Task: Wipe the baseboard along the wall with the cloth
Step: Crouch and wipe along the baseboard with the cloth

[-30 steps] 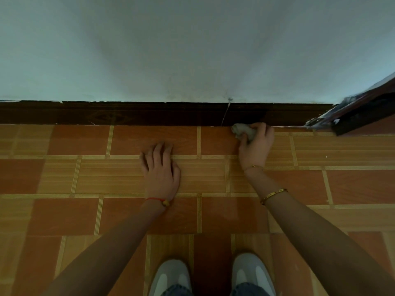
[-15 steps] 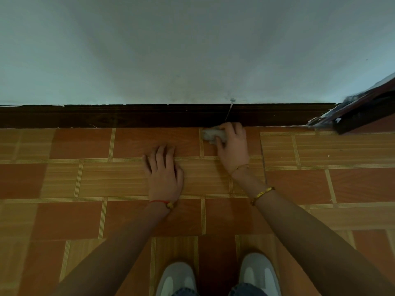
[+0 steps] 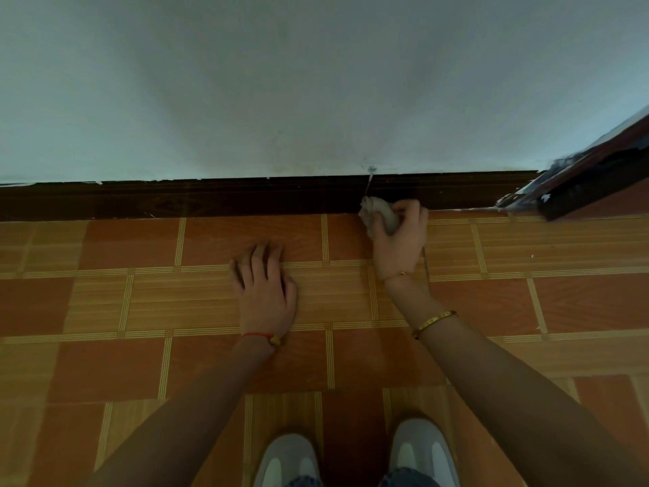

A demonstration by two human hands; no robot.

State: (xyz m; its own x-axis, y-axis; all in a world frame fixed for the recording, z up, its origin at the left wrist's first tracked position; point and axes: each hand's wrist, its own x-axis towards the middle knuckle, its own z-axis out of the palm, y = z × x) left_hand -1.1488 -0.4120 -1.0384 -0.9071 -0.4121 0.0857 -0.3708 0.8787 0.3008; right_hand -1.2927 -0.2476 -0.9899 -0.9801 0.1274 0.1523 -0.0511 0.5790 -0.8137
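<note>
Crumpled pale cloth (image 3: 377, 212) against dark brown baseboard (image 3: 210, 200)

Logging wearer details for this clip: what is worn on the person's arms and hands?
No sleeves or gloves show. The left hand has a red string bracelet with a yellowish bead; the right hand a thin gold chain and gold bangle.
</note>
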